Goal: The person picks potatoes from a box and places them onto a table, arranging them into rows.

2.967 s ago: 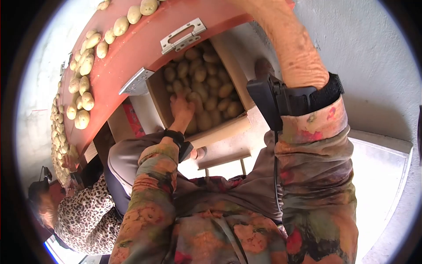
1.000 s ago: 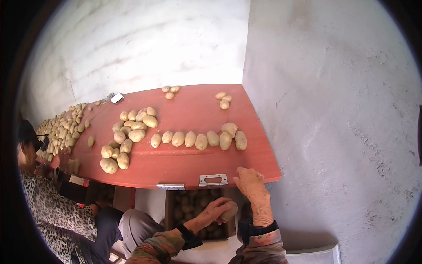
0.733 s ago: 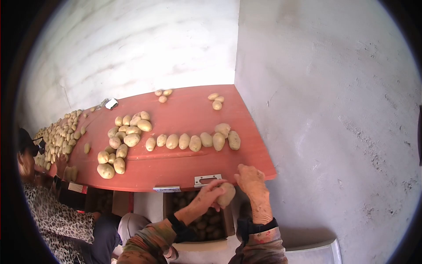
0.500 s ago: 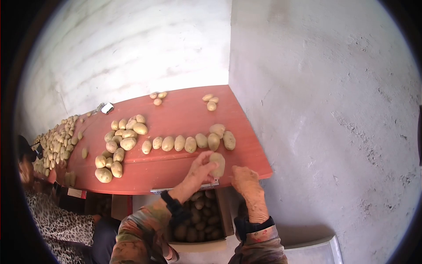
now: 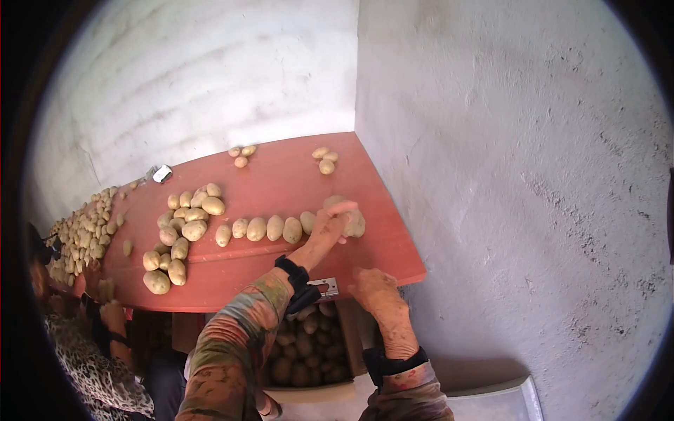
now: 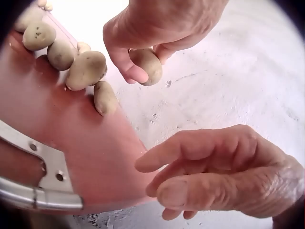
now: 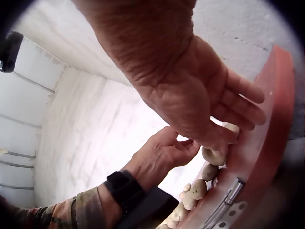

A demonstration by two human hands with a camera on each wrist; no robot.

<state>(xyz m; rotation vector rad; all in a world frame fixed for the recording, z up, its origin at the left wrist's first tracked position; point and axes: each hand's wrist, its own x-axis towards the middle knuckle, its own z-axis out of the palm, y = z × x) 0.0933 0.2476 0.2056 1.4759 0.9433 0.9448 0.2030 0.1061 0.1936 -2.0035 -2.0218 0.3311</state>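
My left hand point(image 5: 328, 228) reaches over the right end of a row of potatoes point(image 5: 256, 229) on the red table point(image 5: 232, 281), partly covering the end potatoes. In the left wrist view, the left hand point(image 6: 164, 24) pinches a potato point(image 6: 148, 67) between thumb and fingers, beyond the row's end potato point(image 6: 105, 98). By the table's front edge, right of the metal hinge point(image 5: 324, 287), is my right hand point(image 5: 379, 295), holding nothing. The right wrist view shows the right hand point(image 7: 190, 90) with loosely extended fingers, and the left hand point(image 7: 164, 152) beyond it.
A cardboard box of potatoes point(image 5: 309, 354) stands below the table's front edge. A potato cluster point(image 5: 179, 228) lies left of the row, small groups point(image 5: 326, 161) behind, and a large pile point(image 5: 84, 235) at far left beside another person point(image 5: 98, 372). A grey wall point(image 5: 519, 175) rises on the right.
My left hand went down among the boxed potatoes, came up with one and moved over the table to the row's right end. My right hand came down beside the front edge. The head view shifted.
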